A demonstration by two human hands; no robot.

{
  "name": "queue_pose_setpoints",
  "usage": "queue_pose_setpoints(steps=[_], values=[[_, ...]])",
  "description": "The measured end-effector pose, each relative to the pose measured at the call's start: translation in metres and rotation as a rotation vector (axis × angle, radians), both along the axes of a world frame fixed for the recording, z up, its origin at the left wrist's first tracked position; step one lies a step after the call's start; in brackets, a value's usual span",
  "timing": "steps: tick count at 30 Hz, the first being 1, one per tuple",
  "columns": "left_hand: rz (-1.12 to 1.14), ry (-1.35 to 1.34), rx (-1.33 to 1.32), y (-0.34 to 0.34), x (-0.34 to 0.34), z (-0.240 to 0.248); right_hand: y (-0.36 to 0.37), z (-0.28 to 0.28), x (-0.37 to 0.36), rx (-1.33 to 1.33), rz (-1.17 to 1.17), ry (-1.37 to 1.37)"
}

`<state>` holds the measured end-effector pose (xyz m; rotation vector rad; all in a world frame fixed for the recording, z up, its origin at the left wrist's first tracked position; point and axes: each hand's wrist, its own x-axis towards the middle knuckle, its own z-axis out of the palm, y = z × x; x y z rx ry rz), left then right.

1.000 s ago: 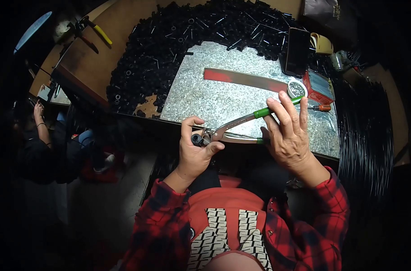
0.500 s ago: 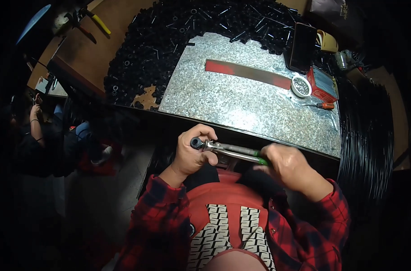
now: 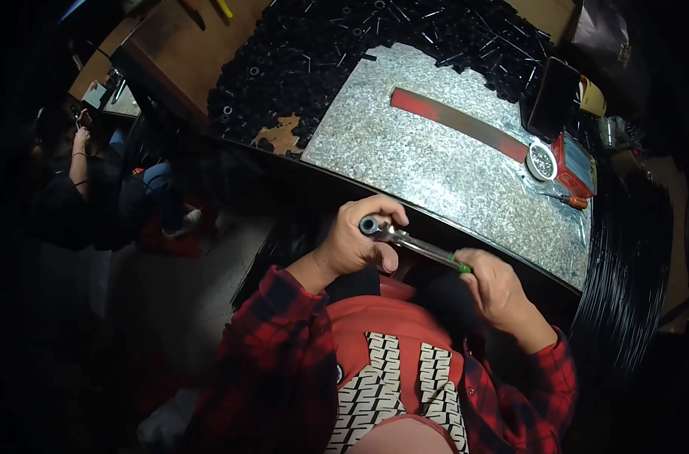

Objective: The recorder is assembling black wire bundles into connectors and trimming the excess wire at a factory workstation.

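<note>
My left hand is closed around a short dark cylindrical part, its round open end facing up between thumb and forefinger. Against this part sit the jaws of metal pliers, which have green at the handle ends. My right hand grips those handles, and they lie close together. Both hands are just off the near edge of a speckled stone-look board, above my lap. The fingers hide most of the part's lower length.
On the board lie a red-and-brown flat strip, a white cup of small metal pieces and an orange-handled screwdriver. Black parts are heaped behind and left. Thin black rods hang at right. Another person's arm shows far left.
The pliers' handles have come together in my right hand. The view has shifted, so hands and board appear further right. The part's open end now shows more clearly.
</note>
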<state>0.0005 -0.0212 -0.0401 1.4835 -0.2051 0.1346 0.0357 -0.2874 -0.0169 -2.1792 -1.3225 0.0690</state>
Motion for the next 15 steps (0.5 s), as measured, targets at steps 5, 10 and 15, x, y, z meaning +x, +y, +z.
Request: queue_pose_setpoints(steps=[5,10,15], values=[[-0.226,-0.090,0.104,0.003,0.004,-0.005,-0.009,0.001,-0.002,-0.066,-0.045,1.564],[-0.177,-0.038,0.134,-0.003,0.005,0.002,-0.002,0.016,0.001,-0.260,0.078,0.828],[-0.087,-0.081,0.167,-0.012,0.004,-0.004,0.004,0.016,-0.003,-0.200,-0.074,0.245]])
